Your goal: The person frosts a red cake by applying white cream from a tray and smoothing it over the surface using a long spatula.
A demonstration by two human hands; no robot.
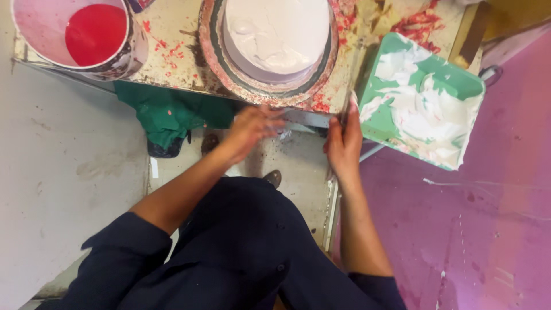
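A round cake (275,34) covered in white icing sits on a grey turntable (229,80) at the table's near edge. My left hand (249,126) touches the turntable's front rim, its fingers blurred. My right hand (343,143) holds a thin spatula (349,106) upright, just right of the turntable and beside a green tray (459,80) smeared with white icing.
A white bucket (34,28) with red liquid stands at the far left of the red-spattered table (172,46). A green cloth (166,112) hangs under the table edge. A pink surface (476,218) lies to the right, a pale one to the left.
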